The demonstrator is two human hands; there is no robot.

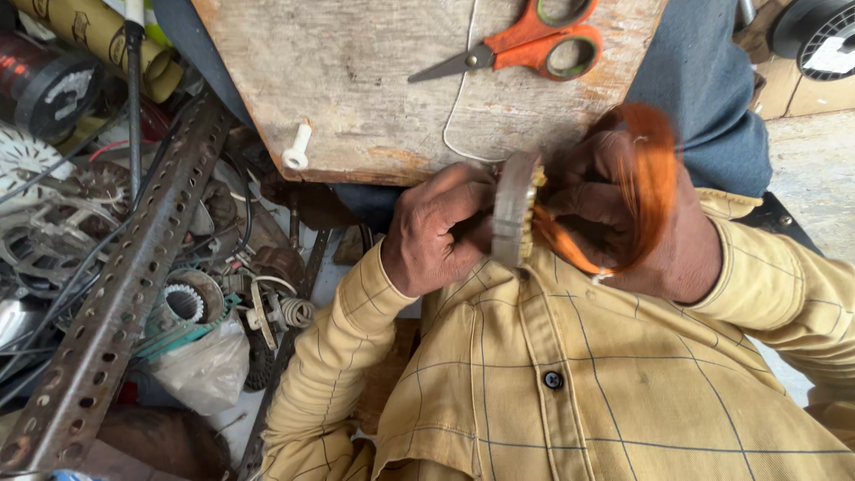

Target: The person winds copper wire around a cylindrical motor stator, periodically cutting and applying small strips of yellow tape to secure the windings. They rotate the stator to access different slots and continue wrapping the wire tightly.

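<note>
My left hand (436, 233) grips a round metal stator core (515, 209), held on edge close to my chest. My right hand (655, 236) is closed on a loop of orange copper winding wire (646, 174) that runs from the core and over the hand; the wire is blurred. Both hands meet at the core, just below the front edge of a worn wooden board (374, 80). My yellow checked shirt (570, 374) fills the lower frame.
Orange-handled scissors (525, 46), a thin white string (459, 98) and a white plastic bolt (297, 147) lie on the board. To the left a perforated steel angle bar (125, 285) crosses a heap of motor parts, wires and a plastic bag (209, 365). A black wire spool (824, 36) sits top right.
</note>
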